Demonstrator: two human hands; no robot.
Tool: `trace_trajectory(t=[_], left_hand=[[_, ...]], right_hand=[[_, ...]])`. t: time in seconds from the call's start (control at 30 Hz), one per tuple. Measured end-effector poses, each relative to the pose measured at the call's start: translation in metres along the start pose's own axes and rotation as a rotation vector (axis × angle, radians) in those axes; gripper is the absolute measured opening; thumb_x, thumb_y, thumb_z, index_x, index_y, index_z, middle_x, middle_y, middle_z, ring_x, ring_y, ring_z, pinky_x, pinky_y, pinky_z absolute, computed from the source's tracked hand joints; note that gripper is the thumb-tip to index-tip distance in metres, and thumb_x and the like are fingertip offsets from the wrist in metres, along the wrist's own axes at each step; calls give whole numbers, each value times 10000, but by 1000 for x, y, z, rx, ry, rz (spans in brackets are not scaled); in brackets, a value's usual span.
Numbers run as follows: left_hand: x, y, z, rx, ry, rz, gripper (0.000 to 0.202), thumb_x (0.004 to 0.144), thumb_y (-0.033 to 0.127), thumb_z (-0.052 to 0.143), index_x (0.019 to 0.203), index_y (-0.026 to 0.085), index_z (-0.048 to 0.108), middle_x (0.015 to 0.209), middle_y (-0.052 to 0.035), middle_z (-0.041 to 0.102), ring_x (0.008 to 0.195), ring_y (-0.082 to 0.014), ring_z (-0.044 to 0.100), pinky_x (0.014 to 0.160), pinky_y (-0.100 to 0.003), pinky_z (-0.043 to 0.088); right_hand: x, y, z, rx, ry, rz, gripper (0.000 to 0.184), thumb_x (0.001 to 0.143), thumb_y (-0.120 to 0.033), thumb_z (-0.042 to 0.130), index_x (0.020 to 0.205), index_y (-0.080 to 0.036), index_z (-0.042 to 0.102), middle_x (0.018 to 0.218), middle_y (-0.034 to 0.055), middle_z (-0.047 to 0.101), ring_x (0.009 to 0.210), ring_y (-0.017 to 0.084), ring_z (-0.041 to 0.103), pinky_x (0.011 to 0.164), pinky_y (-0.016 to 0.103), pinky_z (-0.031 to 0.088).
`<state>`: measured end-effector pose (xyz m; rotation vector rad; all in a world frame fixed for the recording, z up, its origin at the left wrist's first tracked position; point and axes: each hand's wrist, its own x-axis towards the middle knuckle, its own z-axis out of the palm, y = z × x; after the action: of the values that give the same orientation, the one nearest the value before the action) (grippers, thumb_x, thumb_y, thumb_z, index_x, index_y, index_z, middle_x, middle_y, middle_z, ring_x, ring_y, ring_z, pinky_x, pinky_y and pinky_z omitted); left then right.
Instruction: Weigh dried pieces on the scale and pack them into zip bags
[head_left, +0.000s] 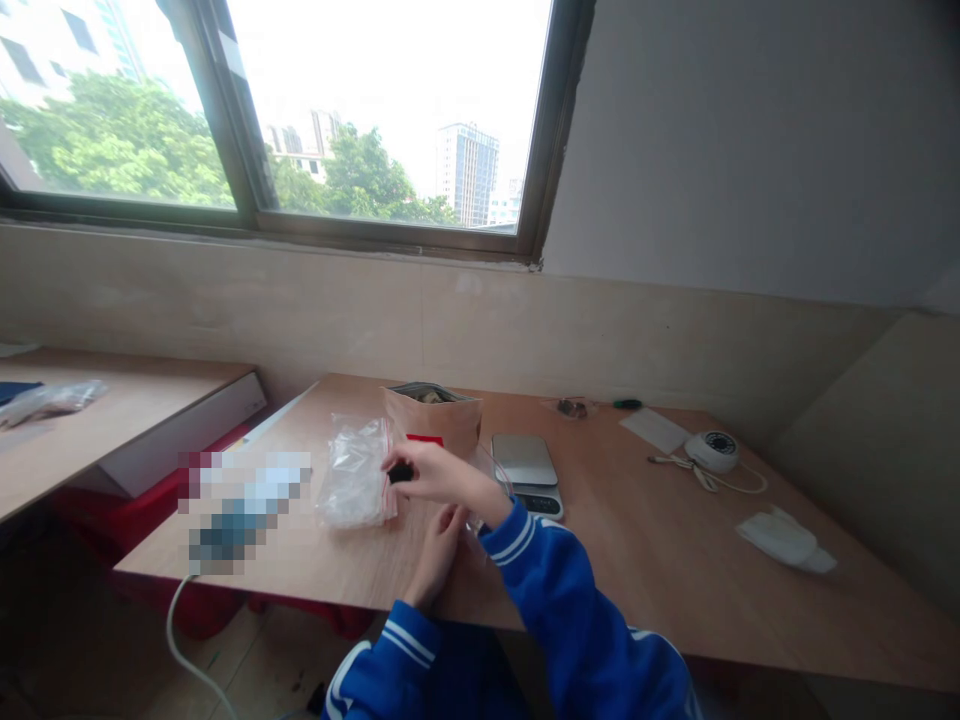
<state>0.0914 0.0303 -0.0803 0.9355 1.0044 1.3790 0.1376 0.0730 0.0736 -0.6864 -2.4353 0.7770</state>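
My right hand (439,474) is closed, thumb and fingers round a small black object (401,474) whose kind I cannot make out. It reaches across above my left hand (441,540), whose fingers are curled at the edge of a clear zip bag (474,528). My right wrist covers much of that bag. Left of my fingers lies a stack of clear zip bags (352,475) with red seal strips. Just behind my hands, a brown stand-up pouch (442,418) is open at the top, with brownish contents showing.
A small kitchen scale (523,462) sits right of the pouch. Farther right are a white dome camera (712,452) with its cable, a white card (654,430) and a crumpled white wrapper (784,540). A small clear bag (571,407) lies by the wall. A pale cable (176,620) hangs off the left edge.
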Motion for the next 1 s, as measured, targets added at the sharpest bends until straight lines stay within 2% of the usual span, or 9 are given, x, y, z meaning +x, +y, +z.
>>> trace_trajectory(t=[0.07, 0.13, 0.23, 0.4, 0.7, 0.9, 1.0], left_hand=[[-3, 2, 0, -15, -47, -28, 397, 775, 475, 642, 967, 128, 667, 978, -81, 679, 944, -249, 617, 858, -361, 476], [-5, 4, 1, -43, -45, -59, 427, 721, 520, 672, 908, 136, 676, 901, -71, 692, 891, -225, 624, 828, -322, 462], [-5, 5, 2, -70, -5, -93, 451, 660, 543, 709, 866, 144, 670, 839, -45, 681, 811, -188, 615, 765, -282, 452], [-6, 7, 2, -65, 8, -107, 450, 639, 540, 721, 850, 147, 664, 822, -38, 670, 805, -187, 602, 740, -272, 447], [-7, 8, 2, -37, 25, -109, 476, 635, 551, 715, 869, 139, 668, 841, -47, 674, 816, -199, 600, 723, -275, 451], [-9, 12, 5, -42, 33, -114, 482, 626, 553, 722, 859, 134, 676, 811, -45, 674, 774, -188, 602, 712, -274, 453], [-9, 13, 6, -51, 38, -124, 473, 617, 551, 729, 847, 142, 673, 805, -40, 678, 777, -193, 608, 715, -277, 457]], right_hand=[[5, -9, -31, 73, 266, -117, 260, 788, -116, 577, 1038, -188, 579, 1068, 37, 628, 982, 147, 599, 872, 257, 468], [9, -10, -56, 82, 474, -138, 246, 793, -122, 530, 1031, -182, 554, 1033, 39, 618, 961, 145, 595, 879, 276, 468], [11, 6, -75, 50, 592, -96, 207, 780, -144, 521, 983, -184, 517, 954, 32, 600, 884, 144, 594, 829, 288, 486], [5, 26, -80, 49, 592, -51, 163, 804, -207, 518, 967, -196, 512, 960, 34, 595, 868, 141, 591, 802, 285, 485], [10, 12, -81, 82, 404, -26, 217, 770, -180, 496, 983, -164, 537, 860, 6, 599, 786, 131, 573, 738, 265, 452], [13, 14, -80, -65, 395, -91, 195, 816, -164, 490, 1005, -181, 539, 947, 31, 603, 932, 157, 557, 871, 304, 431], [17, 20, -78, -62, 396, -77, 254, 830, -186, 530, 1080, -178, 488, 1041, 52, 583, 923, 152, 561, 852, 300, 445]])
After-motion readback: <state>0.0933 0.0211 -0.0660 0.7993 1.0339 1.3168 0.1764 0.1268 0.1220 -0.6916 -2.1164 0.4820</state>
